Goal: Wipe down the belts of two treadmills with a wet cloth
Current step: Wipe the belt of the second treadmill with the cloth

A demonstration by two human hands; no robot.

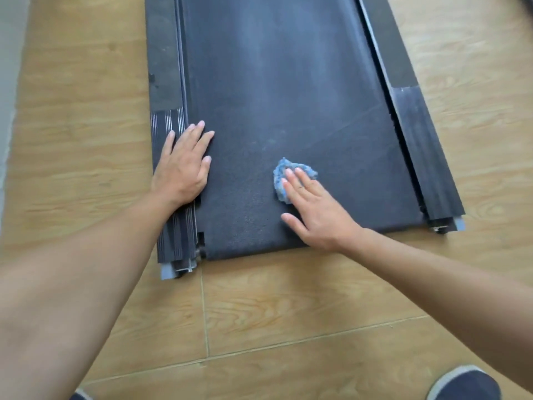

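Both flat, fingers straight: left hand [183, 166] braces rail [165, 82], right hand [314, 215] presses cloth [284, 176] on belt [288, 82]; I'd overlap strokes.

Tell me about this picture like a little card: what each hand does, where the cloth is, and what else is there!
left hand: flat, fingers straight, resting on the left side rail and the belt's edge
right hand: flat, straight fingers pressing on the cloth
cloth: blue, bunched up, lying on the belt near its close end
belt: dark, with pale dusty streaks farther up
floor: wood-look boards
shoe: dark, at the bottom right
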